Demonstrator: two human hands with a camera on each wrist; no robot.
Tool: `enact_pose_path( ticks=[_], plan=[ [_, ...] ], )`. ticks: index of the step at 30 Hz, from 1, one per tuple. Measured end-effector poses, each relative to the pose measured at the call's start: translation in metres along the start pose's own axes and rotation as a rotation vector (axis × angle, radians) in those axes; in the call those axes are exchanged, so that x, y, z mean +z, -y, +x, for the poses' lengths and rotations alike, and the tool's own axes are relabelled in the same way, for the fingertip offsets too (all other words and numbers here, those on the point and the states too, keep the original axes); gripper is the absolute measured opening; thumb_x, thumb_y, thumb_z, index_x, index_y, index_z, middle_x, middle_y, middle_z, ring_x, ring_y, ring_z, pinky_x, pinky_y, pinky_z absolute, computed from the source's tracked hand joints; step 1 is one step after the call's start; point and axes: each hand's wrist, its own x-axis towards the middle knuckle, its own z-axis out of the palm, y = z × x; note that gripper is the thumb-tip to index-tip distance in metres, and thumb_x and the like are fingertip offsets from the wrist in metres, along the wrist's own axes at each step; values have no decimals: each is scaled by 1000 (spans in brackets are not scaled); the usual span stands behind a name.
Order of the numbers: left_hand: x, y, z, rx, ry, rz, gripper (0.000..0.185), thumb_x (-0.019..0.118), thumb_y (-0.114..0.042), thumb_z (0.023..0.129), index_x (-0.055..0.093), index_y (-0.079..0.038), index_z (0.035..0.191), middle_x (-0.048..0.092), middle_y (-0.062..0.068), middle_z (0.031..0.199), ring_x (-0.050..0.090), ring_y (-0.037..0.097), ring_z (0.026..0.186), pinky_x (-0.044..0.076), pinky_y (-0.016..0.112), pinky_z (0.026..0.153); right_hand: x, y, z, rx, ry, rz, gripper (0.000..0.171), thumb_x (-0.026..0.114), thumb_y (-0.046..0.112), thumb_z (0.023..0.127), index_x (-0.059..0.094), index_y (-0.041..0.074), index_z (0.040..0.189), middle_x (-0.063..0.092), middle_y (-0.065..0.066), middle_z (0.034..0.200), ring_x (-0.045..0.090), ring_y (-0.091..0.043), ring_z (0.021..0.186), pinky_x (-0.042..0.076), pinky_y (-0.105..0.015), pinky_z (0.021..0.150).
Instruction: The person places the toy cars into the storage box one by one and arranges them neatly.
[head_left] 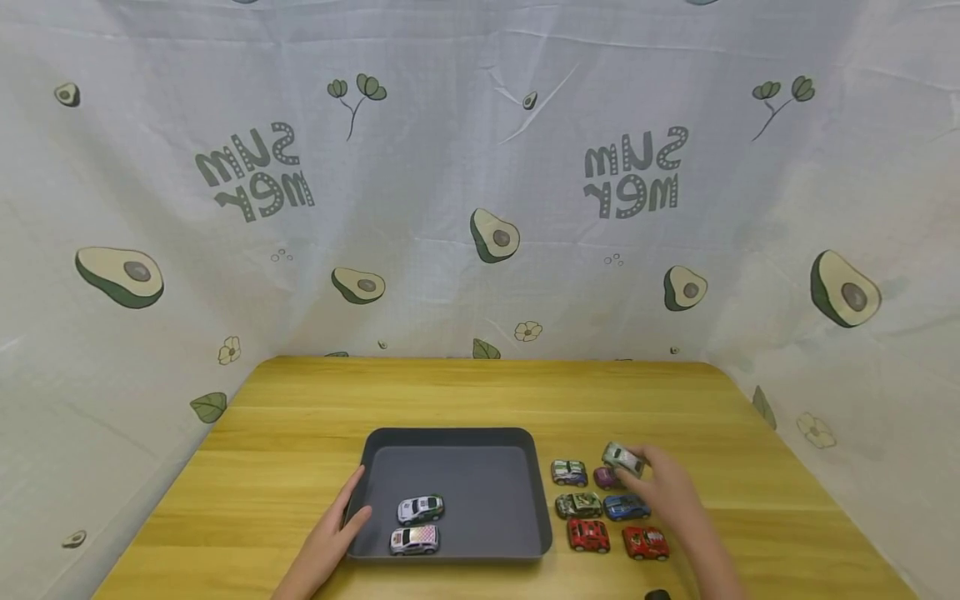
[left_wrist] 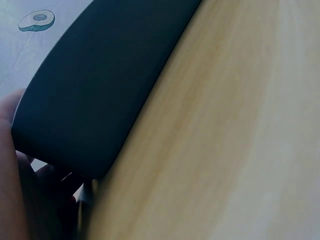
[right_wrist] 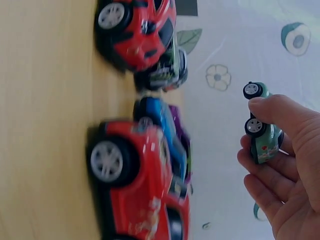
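1. Head view: on the wooden desk [head_left: 300, 417] sits a shallow gray tray [head_left: 472, 471]. The person's left grip [head_left: 333, 527] grasps its left wall near the front corner, with the thumb over the rim and the other fingers along the outside. Inside, close to the front left, two toy cars lie side by side: a white-and-green one [head_left: 421, 509] and, nearer the viewer, a white one with a pink-patterned roof [head_left: 415, 540]. To the right of the tray, the right grip [head_left: 666, 483] pinches a pale green toy car [head_left: 621, 457], which partly covers a purple car [head_left: 605, 477] from sight. Around it on the desk are a striped white car [head_left: 569, 472], a camouflage car [head_left: 578, 505], a blue car [head_left: 627, 507] and two red cars [head_left: 588, 535] [head_left: 646, 542]. A small black object [head_left: 657, 595] shows at the bottom edge. Behind hangs a pale cloth [head_left: 427, 167] printed with avocados and gray lettering.

2. Left wrist view: the tray's outer wall looms dark against the desk, and the left grip holds its end at the left edge; part of the fingers is lost in shadow.

3. Right wrist view: thumb and fingers clasp the pale green car, wheels toward the camera, apart from the desk and the other cars. Both red cars loom nearest, with the camouflage, blue and purple ones beyond.
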Motion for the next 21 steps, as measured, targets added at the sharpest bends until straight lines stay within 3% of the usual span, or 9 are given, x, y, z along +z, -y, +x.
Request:
enact_pose_path(
  ticks=[4,7,12,18,21],
  plan=[
    [0,0,-1,-2,-1,-4,65,49,-43,91,22,-20,145,21,18,150,20,39,137,21,61,106,6,10,2,8,4,18,40,66,20,81,54,-4,111,61,-20,106,57,-21,80,47,-28,59],
    [0,0,-1,-3,-4,-2,65,49,-43,90,23,-21,145,21,18,150,20,40,136,21,62,106,12,17,3,14,7,32,38,66,19,81,54,-1,110,62,-14,101,54,-14,75,44,-22,55],
    [0,0,-1,4,-4,-2,64,49,-43,90,23,-21,145,21,18,150,21,40,136,22,62,105,22,28,3,6,-2,63,37,67,19,80,55,2,111,63,-12,103,57,-13,79,47,-20,58],
    [0,1,-1,5,-7,-5,64,49,-42,90,23,-20,145,22,18,150,21,40,136,22,62,105,34,46,3,-38,5,85,35,68,19,80,57,6,109,63,-11,108,60,-22,90,49,-27,65],
    [0,1,-1,4,-3,-9,65,49,-42,91,22,-20,145,21,18,150,20,41,136,22,62,105,40,55,3,-60,2,118,31,69,16,79,58,7,106,64,-8,103,61,-23,92,50,-29,67]
  ],
)
